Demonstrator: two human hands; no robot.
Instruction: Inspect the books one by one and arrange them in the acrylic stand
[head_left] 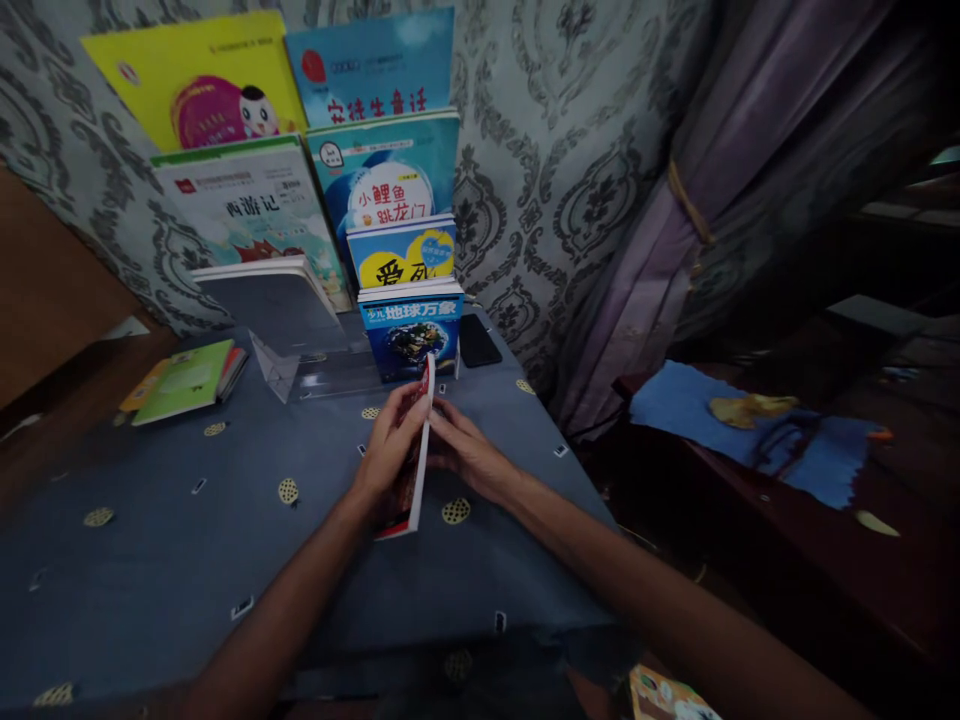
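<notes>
Here, 2 hands clamped on 1 thin book (411, 480) stood on edge over the blue tablecloth (187, 540): left hand (390, 440) against its cover, right hand (465, 450) opposite, just before the tiered book rack (409, 335).

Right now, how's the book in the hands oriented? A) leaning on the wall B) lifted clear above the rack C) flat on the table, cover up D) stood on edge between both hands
D: the book stands on edge on the table, the left hand against one face and the right hand against the other, just in front of the rack.
</notes>
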